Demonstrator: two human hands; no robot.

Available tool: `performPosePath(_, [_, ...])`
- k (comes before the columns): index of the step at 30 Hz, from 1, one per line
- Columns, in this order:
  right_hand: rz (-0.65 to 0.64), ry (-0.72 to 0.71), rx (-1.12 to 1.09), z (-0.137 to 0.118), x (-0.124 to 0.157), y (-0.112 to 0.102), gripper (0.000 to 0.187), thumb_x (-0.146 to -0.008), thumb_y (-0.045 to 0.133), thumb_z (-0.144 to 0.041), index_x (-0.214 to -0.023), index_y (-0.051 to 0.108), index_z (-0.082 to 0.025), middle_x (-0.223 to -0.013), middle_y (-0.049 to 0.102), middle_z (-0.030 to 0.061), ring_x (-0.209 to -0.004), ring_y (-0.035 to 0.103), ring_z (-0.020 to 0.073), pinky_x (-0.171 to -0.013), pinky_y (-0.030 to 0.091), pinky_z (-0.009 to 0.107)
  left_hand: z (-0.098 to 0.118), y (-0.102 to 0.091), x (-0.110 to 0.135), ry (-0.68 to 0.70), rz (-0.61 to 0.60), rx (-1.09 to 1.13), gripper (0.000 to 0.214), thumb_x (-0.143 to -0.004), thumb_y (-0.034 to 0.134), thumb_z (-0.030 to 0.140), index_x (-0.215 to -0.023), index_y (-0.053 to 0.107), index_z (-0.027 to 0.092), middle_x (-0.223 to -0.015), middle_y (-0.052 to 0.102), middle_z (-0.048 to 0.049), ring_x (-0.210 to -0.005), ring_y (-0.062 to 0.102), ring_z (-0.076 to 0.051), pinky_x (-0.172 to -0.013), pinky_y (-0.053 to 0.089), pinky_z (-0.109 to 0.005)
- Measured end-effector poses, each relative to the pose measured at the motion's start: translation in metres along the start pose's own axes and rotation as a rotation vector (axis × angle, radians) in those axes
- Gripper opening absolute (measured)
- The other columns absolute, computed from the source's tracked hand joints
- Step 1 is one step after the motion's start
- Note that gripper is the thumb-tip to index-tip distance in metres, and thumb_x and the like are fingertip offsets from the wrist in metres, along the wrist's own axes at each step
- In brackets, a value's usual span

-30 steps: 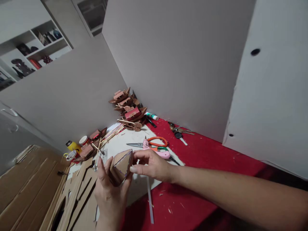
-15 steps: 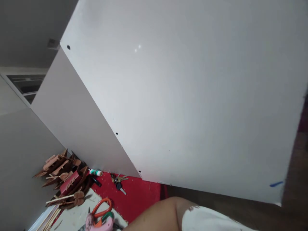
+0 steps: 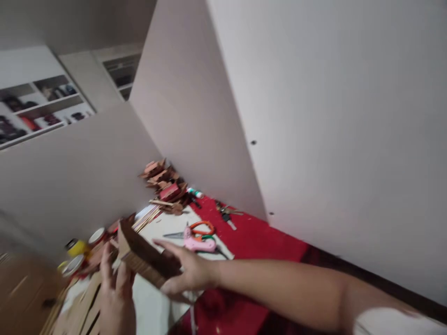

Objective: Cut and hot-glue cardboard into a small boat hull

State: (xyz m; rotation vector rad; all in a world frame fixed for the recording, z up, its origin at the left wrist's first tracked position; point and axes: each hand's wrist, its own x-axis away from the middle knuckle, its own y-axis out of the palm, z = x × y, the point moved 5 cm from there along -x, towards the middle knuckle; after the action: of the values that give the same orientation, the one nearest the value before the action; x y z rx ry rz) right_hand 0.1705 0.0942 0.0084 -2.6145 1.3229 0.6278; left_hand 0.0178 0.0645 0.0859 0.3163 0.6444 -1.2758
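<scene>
The right hand (image 3: 188, 270) grips a cardboard piece (image 3: 148, 256); whether the left hand (image 3: 117, 293) grips too, I can't tell. A pink glue gun (image 3: 192, 242) lies near the white sheet (image 3: 169, 224)'s right edge.

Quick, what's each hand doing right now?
Left hand: at the cardboard piece; whether it grips cannot be told.
Right hand: closed on the cardboard piece, holding it.

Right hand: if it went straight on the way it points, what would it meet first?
The right hand would first meet the brown cardboard piece, which it seems to hold; the left hand appears beyond, though depth is unclear.
</scene>
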Motion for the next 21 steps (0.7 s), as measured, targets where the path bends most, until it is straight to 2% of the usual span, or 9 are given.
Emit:
performPosePath(2, [0.006,-0.006,-0.045,-0.003,0.002,-0.003,0.111,-0.065,0.080,-0.045,-0.153,0.020,-0.015,-0.131,0.055,0.0164,-0.120,0.055,0.0303,-0.103,0.041,0.043,-0.010,-0.018,0.000,-0.097,0.070,-0.014,0.046,-0.087,0.059,0.048,-0.129,0.056,0.029,-0.124,0.064,-0.0082,-0.116,0.060,-0.025,-0.099,0.046,-0.041])
performPosePath(3, [0.000,-0.021,-0.047,-0.005,0.002,-0.003,0.108,-0.067,0.078,-0.044,-0.153,0.020,-0.014,-0.131,0.055,0.0166,-0.120,0.055,0.0300,-0.103,0.041,0.044,-0.017,-0.023,0.000,-0.141,0.095,0.006,0.052,-0.091,0.046,0.055,-0.138,0.046,0.032,-0.118,0.068,-0.0080,-0.110,0.063,-0.024,-0.097,0.047,-0.044])
performPosePath(5, [0.003,-0.046,-0.034,-0.009,0.003,-0.002,0.103,-0.069,0.077,-0.041,-0.152,0.022,-0.015,-0.129,0.057,0.0158,-0.120,0.055,0.0294,-0.103,0.040,0.044,-0.034,-0.034,0.003,-0.293,0.179,0.145,0.056,-0.089,0.048,0.058,-0.137,0.048,0.030,-0.106,0.073,-0.0070,-0.103,0.067,-0.022,-0.098,0.046,-0.045])
performPosePath(8, [0.022,-0.065,-0.024,-0.011,0.005,0.001,0.101,-0.071,0.075,-0.036,-0.153,0.019,-0.016,-0.134,0.056,0.0154,-0.120,0.056,0.0270,-0.102,0.042,0.042,-0.052,-0.056,0.006,-0.376,0.306,0.144,0.041,-0.081,0.063,0.054,-0.099,0.069,0.018,-0.088,0.074,-0.0061,-0.087,0.070,-0.019,-0.092,0.050,-0.038])
performPosePath(10, [0.067,-0.080,0.042,-0.010,0.006,0.000,0.102,-0.071,0.075,-0.035,-0.153,0.017,-0.017,-0.140,0.052,0.0157,-0.124,0.054,0.0266,-0.105,0.041,0.042,-0.057,-0.070,0.007,-0.375,0.345,0.122,0.032,-0.073,0.074,0.046,-0.078,0.069,0.015,-0.075,0.072,-0.0026,-0.069,0.068,-0.015,-0.080,0.054,-0.034])
performPosePath(12, [0.124,-0.090,0.195,-0.010,0.007,-0.002,0.103,-0.069,0.076,-0.036,-0.153,0.020,-0.018,-0.145,0.048,0.0163,-0.130,0.049,0.0283,-0.108,0.038,0.044,-0.056,-0.079,0.008,-0.348,0.361,0.111,0.028,-0.066,0.081,0.038,-0.072,0.067,0.015,-0.069,0.069,0.0011,-0.062,0.064,-0.011,-0.074,0.055,-0.029])
performPosePath(16, [0.148,-0.090,0.527,-0.011,0.008,-0.002,0.105,-0.067,0.077,-0.042,-0.153,0.023,-0.016,-0.149,0.041,0.0187,-0.136,0.042,0.0327,-0.111,0.034,0.050,-0.034,-0.075,0.013,-0.272,0.355,0.102,0.029,-0.064,0.083,0.031,-0.085,0.069,0.018,-0.078,0.069,0.0029,-0.070,0.065,-0.009,-0.076,0.055,-0.024])
performPosePath(19, [0.124,-0.044,0.652,-0.011,0.008,0.002,0.106,-0.069,0.074,-0.044,-0.154,0.020,-0.013,-0.150,0.040,0.0202,-0.136,0.042,0.0338,-0.110,0.035,0.051,-0.016,-0.059,0.015,-0.244,0.269,0.067,0.033,-0.077,0.073,0.042,-0.103,0.067,0.022,-0.097,0.071,-0.0030,-0.079,0.068,-0.013,-0.072,0.057,-0.025])
performPosePath(21, [0.107,-0.022,0.706,-0.010,0.009,0.005,0.107,-0.069,0.073,-0.046,-0.154,0.018,-0.012,-0.149,0.041,0.0209,-0.134,0.044,0.0343,-0.108,0.038,0.050,-0.012,-0.051,0.015,-0.247,0.220,0.007,0.039,-0.079,0.069,0.046,-0.111,0.064,0.023,-0.103,0.070,-0.0045,-0.081,0.069,-0.015,-0.069,0.057,-0.026])
